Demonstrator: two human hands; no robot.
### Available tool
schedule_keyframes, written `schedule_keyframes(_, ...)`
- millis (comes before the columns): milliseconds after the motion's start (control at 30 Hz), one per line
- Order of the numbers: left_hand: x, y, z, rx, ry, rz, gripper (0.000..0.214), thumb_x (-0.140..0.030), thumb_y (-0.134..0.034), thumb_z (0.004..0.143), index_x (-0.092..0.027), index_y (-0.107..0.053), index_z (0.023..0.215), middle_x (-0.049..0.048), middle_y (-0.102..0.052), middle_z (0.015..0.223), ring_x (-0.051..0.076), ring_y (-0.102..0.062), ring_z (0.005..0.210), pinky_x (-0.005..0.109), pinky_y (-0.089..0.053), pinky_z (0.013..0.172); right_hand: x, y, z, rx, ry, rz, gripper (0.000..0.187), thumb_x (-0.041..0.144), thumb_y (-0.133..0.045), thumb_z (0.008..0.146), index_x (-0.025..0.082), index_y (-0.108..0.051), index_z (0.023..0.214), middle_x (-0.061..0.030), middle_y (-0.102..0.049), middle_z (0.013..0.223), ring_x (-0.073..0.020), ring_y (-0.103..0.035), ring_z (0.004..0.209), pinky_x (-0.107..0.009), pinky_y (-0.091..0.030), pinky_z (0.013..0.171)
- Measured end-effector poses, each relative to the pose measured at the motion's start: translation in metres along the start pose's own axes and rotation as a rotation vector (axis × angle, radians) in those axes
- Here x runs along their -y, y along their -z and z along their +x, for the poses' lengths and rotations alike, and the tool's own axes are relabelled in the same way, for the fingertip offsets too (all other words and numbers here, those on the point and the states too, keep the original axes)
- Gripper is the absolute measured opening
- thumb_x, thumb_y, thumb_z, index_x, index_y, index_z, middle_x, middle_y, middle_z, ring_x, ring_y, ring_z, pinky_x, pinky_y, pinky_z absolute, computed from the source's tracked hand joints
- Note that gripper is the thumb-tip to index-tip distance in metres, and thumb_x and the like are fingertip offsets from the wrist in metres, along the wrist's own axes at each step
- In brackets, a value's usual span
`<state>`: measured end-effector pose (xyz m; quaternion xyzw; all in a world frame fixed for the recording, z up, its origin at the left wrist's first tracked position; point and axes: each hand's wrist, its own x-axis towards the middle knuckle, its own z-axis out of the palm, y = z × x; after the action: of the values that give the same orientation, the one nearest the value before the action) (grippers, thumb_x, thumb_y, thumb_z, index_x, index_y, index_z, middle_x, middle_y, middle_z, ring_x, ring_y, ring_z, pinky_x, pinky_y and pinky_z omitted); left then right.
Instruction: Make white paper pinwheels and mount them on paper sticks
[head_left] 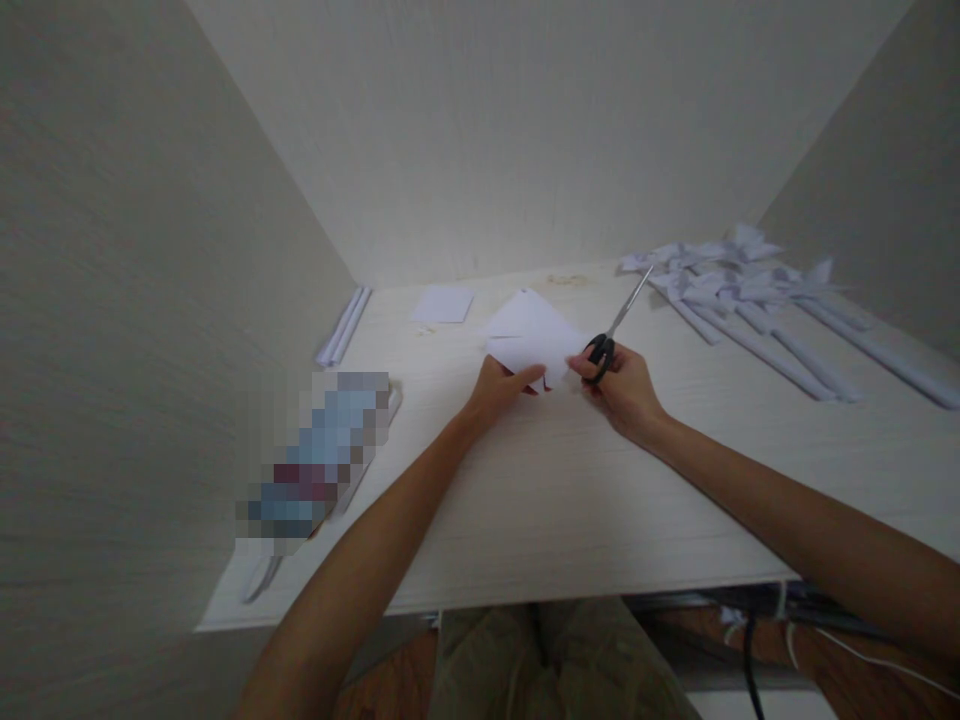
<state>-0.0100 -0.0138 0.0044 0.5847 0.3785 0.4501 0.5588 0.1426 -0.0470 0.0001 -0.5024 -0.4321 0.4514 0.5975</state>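
A white square of paper [536,325] is held up above the table, one corner pointing away from me and a slit cut into its left side. My left hand [501,388] pinches its near left edge, thumb on top. Small dark red bits show at the paper's lower edge, too small to name. In my right hand [624,385] are scissors [600,350] with black handles, their blades pointing up and right, away from the paper. The right thumb and fingertips reach the paper's right corner; whether they grip it I cannot tell.
Several rolled-paper sticks with folded paper tops [757,300] lie at the right. A flat paper square [443,304] lies at the back left, near two paper rolls [345,327]. A blurred-out device [322,455] rests at the left. Walls enclose the white table [525,520].
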Motion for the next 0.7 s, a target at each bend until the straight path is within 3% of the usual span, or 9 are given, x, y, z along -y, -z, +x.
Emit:
schedule_keyframes(233,-0.0023,0.0017,-0.0006,0.072,-0.007,0.024,0.013,-0.024,-0.062,0.064,-0.012,-0.062,0.060,0.0034,-0.065,0.061,0.010,-0.059,0.054,0.019,-0.047,0.048,0.0051,0.0001,0.0014,-0.074,0.005,0.055,0.024,0.026,-0.069,0.056,0.018,-0.047,0.062,0.0091,-0.041,0.045,-0.0024,-0.033,0.036,-0.018,-0.024,0.034)
schedule_keyframes(500,-0.0037,-0.0003,-0.0003,0.020,0.006,0.065,0.007,-0.019,-0.063,0.059,-0.013,-0.062,0.057,0.0023,-0.064,0.057,0.010,-0.056,0.049,0.020,-0.046,0.046,0.0062,0.0001,0.0006,-0.009,-0.020,0.062,0.024,0.027,-0.068,0.056,0.019,-0.046,0.060,0.0092,-0.039,0.045,-0.0023,-0.032,0.035,-0.018,-0.023,0.033)
schedule_keyframes(700,-0.0073,-0.0008,-0.0027,0.076,-0.042,0.092,0.009,-0.016,-0.058,0.062,-0.013,-0.061,0.054,0.0019,-0.062,0.054,0.009,-0.056,0.050,0.019,-0.046,0.048,0.0078,0.0010,0.0013,-0.007,-0.039,0.098,0.024,0.026,-0.069,0.054,0.018,-0.046,0.058,0.0088,-0.040,0.045,-0.0017,-0.032,0.035,-0.018,-0.022,0.033)
